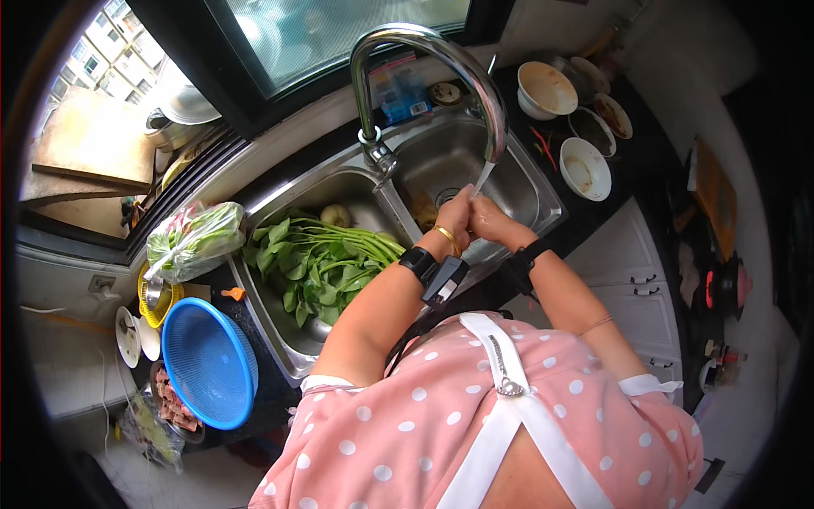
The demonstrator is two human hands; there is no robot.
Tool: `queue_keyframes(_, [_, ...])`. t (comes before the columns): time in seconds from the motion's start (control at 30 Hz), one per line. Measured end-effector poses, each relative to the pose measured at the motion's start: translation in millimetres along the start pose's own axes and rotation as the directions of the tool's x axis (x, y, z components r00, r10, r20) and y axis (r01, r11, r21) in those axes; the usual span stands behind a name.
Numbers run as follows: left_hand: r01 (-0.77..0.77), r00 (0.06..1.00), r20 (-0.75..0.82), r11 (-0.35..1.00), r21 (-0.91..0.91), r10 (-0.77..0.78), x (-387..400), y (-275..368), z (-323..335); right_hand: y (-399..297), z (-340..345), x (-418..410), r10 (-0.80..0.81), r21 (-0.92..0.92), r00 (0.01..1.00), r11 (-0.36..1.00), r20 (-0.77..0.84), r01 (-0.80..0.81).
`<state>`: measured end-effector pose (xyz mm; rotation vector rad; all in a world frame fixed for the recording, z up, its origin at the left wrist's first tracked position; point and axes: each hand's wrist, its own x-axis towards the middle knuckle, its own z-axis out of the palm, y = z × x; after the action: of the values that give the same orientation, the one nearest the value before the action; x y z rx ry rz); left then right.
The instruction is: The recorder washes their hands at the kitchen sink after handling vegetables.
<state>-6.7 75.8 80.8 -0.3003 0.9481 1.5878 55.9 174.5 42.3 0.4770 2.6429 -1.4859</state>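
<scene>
Water runs from the curved chrome faucet (pixel 432 41) onto my two hands over the right basin of the steel sink (pixel 534 184). My left hand (pixel 455 213) and my right hand (pixel 491 219) touch each other under the stream. Whether anything small is between them cannot be told, since the fingers are partly hidden. Below my left hand, brownish scraps (pixel 423 210) lie by the drain. In the left basin rests a heap of leafy greens (pixel 324 264) with long stems, and a round pale vegetable (pixel 335 216) sits behind it.
Left of the sink are a bagged bunch of vegetables (pixel 194 242), a blue plastic colander (pixel 210 362), a yellow basket (pixel 152 302) and a bowl of raw meat pieces (pixel 175 401). Used bowls (pixel 585 170) and red chilies (pixel 544 147) lie to the right. A window frame (pixel 254 70) stands behind.
</scene>
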Motion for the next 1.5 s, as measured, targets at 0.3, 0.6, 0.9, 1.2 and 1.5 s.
queue_keyframes(0.3, [-0.148, 0.986, 0.094, 0.985, 0.084, 0.140, 38.5, -10.1, -10.0, -96.9, -8.8, -35.2, 0.322, 0.799, 0.947, 0.570, 0.000, -0.194])
queue_keyframes(0.6, [-0.309, 0.763, 0.286, -0.061, 0.949, 0.579, 1.5, -9.4, 2.1, -56.8, -6.1, -8.8, 0.404, 0.944, 0.914, 0.313, -0.032, -0.105])
queue_keyframes(0.9, [-0.442, 0.569, 0.327, -0.055, 0.895, 0.755, -12.7, -0.9, -13.3, -54.8, -20.5, -11.3, 0.549, 0.826, 0.835, 0.452, 0.040, -0.337])
queue_keyframes(1.2, [-0.008, 0.928, 0.371, 0.999, 0.050, -0.011, 12.0, 13.2, -49.5, -47.5, 4.2, -11.1, 0.245, 0.918, 0.936, 0.244, 0.253, -0.312])
queue_keyframes(1.5, [0.066, 0.996, 0.053, 0.998, 0.021, -0.067, -6.9, 3.4, -11.4, -37.7, 20.5, -5.9, 0.127, 0.040, 0.959, 0.992, -0.255, -0.121])
